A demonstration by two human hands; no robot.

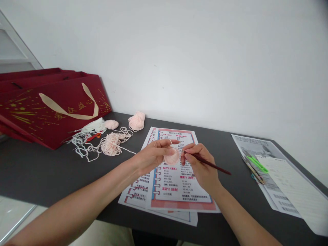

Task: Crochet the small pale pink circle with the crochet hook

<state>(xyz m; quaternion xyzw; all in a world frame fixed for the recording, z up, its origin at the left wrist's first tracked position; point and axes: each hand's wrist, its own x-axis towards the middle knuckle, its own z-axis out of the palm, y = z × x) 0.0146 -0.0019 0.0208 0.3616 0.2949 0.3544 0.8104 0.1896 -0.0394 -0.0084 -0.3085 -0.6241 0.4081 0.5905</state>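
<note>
My left hand point(156, 152) pinches a small round piece of pale pink crochet point(171, 156) between thumb and fingers, with yarn running over the raised index finger. A crochet hook point(207, 162) with a dark red-brown handle is gripped in my right hand point(200, 164), its tip close to the top edge of the crochet piece. From my left hand a pink strand trails back to a loose tangle of pink yarn point(111, 144) on the table. Both hands are above printed pattern sheets point(170, 194); whether the hook tip sits in a stitch is too small to tell.
Dark red gift bags point(51, 106) lean at the left. Near them lie white yarn point(93, 125), a pink yarn ball point(136, 121) and a small orange-red item point(93, 137). On the right, a green cutter point(257, 164) rests on papers point(289, 181). A white wall point(205, 68) borders the black table point(97, 181).
</note>
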